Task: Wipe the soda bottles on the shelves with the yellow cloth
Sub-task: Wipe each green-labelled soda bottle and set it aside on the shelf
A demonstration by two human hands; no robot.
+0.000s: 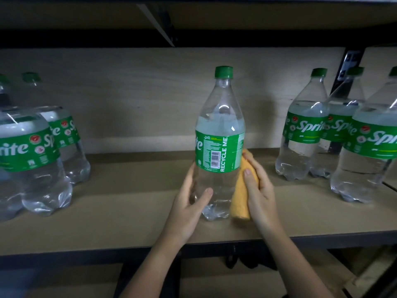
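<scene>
A single wide-angle view from a camera worn on the person's head, looking forward and slightly down into a shelf [129, 214] bay from close range. The shelf board fills the middle of the frame, the board above crosses the top, and both forearms reach in from the bottom edge.

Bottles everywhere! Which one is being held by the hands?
The middle bottle, standing alone with its barcode facing out. The left hand grips its lower part and the right hand presses the yellow cloth against it; the others stand untouched.
</scene>
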